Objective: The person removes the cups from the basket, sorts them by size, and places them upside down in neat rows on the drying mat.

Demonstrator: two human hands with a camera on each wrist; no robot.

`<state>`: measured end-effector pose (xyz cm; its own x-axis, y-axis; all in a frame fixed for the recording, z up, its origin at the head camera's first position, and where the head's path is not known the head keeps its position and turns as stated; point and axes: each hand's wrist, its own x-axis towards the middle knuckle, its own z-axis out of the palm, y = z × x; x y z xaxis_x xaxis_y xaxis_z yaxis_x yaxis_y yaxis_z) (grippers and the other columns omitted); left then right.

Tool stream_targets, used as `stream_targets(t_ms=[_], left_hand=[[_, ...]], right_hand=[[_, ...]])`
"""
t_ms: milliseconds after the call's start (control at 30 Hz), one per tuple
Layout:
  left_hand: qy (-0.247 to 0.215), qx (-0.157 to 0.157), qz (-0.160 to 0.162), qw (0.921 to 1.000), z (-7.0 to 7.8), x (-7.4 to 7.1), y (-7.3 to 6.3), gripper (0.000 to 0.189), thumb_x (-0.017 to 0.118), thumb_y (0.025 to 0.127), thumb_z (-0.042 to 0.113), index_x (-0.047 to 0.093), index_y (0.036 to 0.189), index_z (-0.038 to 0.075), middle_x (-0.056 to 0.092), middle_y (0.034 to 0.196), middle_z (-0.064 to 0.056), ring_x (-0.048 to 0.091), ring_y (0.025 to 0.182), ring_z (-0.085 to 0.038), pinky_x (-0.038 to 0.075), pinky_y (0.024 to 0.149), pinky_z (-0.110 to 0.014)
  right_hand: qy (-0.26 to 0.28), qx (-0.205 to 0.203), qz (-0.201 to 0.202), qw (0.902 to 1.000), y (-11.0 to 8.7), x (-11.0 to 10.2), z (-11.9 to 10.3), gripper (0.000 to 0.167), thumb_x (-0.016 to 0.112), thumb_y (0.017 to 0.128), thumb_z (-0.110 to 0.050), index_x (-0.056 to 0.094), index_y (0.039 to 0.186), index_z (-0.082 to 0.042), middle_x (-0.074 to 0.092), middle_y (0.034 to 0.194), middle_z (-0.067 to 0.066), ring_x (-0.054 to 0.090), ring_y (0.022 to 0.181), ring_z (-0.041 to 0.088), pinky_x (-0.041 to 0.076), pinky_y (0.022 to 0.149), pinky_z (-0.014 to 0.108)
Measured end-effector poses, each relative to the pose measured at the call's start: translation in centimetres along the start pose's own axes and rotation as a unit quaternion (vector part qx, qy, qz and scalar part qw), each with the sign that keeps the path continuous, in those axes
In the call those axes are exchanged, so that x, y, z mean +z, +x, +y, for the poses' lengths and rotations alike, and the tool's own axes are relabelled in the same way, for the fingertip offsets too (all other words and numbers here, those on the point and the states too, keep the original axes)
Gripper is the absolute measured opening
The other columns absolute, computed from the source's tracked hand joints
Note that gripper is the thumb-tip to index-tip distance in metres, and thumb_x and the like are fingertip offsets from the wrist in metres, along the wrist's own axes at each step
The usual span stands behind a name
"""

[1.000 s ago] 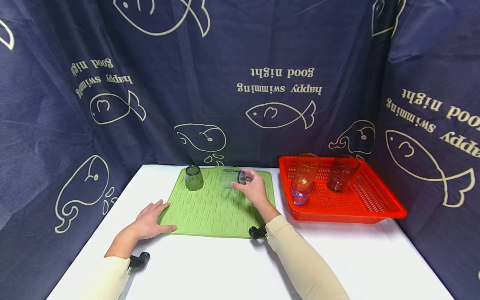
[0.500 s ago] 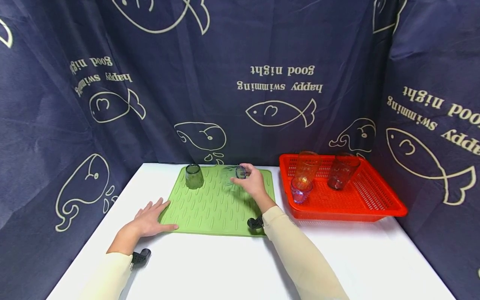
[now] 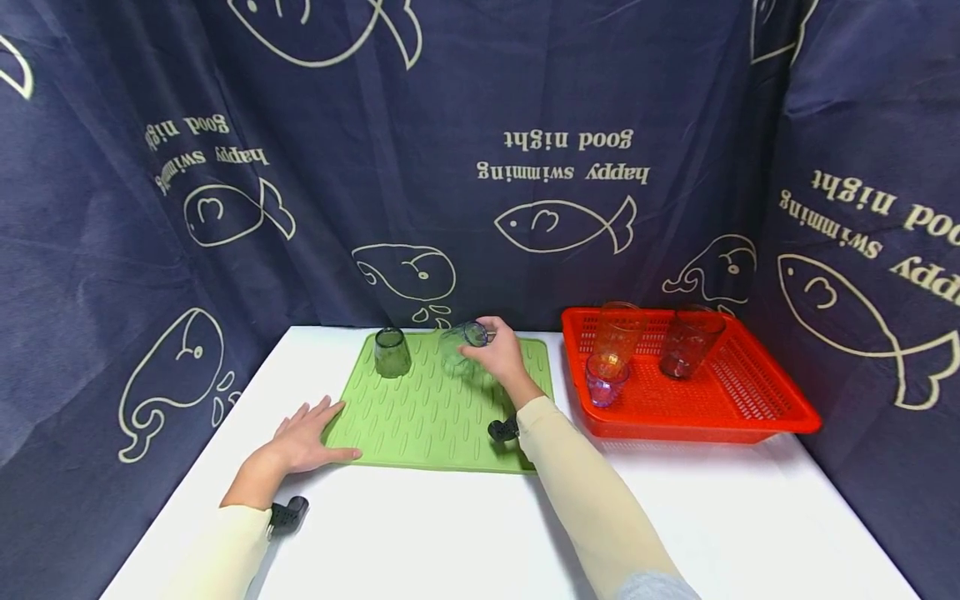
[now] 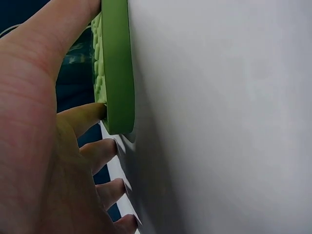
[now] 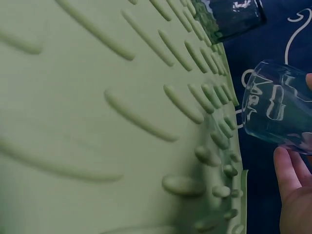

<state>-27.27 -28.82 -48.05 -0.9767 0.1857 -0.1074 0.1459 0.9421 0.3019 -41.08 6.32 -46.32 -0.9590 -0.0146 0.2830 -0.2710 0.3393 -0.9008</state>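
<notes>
My right hand (image 3: 501,357) holds a clear drinking glass (image 3: 456,350) over the back of the green ridged mat (image 3: 420,433). The glass tilts, with its narrower end up toward the right and its wide end lower left. In the right wrist view the thumb side is mostly cut off, while fingertips (image 5: 282,161) show against the clear glass (image 5: 268,105), close over the mat. To its left, a dark green glass (image 3: 392,357) stands on the mat, narrower end up. My left hand (image 3: 306,439) rests with spread fingers at the mat's front left corner, thumb touching its edge (image 4: 118,78).
A red plastic basket (image 3: 697,429) stands right of the mat on the white table (image 3: 420,533). Inside are an orange glass (image 3: 621,329), a dark reddish glass (image 3: 688,342) and a small purple glass (image 3: 606,383). A navy curtain (image 3: 450,100) encloses the back and sides.
The clear glass has turned from lying nearly level to a tilt, its narrower end rising. The right hand has turned with it, and the left hand has stayed at the mat corner.
</notes>
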Motion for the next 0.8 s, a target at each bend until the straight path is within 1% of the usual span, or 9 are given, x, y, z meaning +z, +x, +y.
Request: stream_targets(t_ms=[133,300,467,600,800], left_hand=[[-0.003,-0.002,0.001,1.0,-0.1,0.0,0.1,0.113,0.076,0.076,0.07,0.035,0.157,0.002,0.026,0.163,-0.033,0.018,0.148,-0.063,0.017,0.116,-0.08],[-0.005,-0.003,-0.001,1.0,0.0,0.0,0.2,0.114,0.076,0.075,0.07,0.035,0.157,0.002,0.025,0.163,-0.033,0.017,0.148,-0.063,0.017,0.116,-0.079],[-0.002,-0.001,0.002,1.0,-0.1,0.0,0.3,0.114,0.076,0.075,0.07,0.035,0.157,0.002,0.026,0.163,-0.033,0.018,0.148,-0.062,0.018,0.116,-0.08],[-0.001,-0.002,0.002,1.0,-0.1,0.0,0.3,0.114,0.076,0.075,0.07,0.036,0.157,0.002,0.027,0.162,-0.033,0.018,0.148,-0.063,0.018,0.115,-0.08],[-0.004,-0.002,0.002,1.0,0.0,0.0,0.2,0.113,0.076,0.075,0.07,0.036,0.156,0.002,0.027,0.162,-0.033,0.019,0.147,-0.063,0.018,0.115,-0.08]], right_hand=[[-0.009,-0.012,-0.012,0.9998,0.4,0.6,-0.1,0.067,0.091,0.074,-0.018,0.063,0.134,-0.005,0.068,0.13,0.011,0.065,0.111,0.029,0.055,0.095,0.04],[-0.018,-0.015,-0.019,0.9995,0.7,1.0,-0.2,0.069,0.09,0.074,-0.018,0.062,0.136,-0.004,0.069,0.131,0.012,0.066,0.111,0.03,0.056,0.095,0.04],[-0.023,-0.003,-0.013,0.9996,1.0,1.3,-0.1,0.067,0.091,0.074,-0.021,0.063,0.133,-0.007,0.068,0.129,0.009,0.067,0.11,0.028,0.057,0.094,0.041],[-0.024,0.004,-0.02,0.9995,1.2,1.6,-0.1,0.064,0.092,0.075,-0.023,0.065,0.132,-0.011,0.068,0.128,0.008,0.067,0.111,0.028,0.057,0.094,0.042],[-0.038,-0.003,-0.032,0.9988,1.3,1.8,-0.3,0.068,0.091,0.077,-0.024,0.064,0.137,-0.011,0.068,0.133,0.007,0.066,0.116,0.028,0.057,0.096,0.043]])
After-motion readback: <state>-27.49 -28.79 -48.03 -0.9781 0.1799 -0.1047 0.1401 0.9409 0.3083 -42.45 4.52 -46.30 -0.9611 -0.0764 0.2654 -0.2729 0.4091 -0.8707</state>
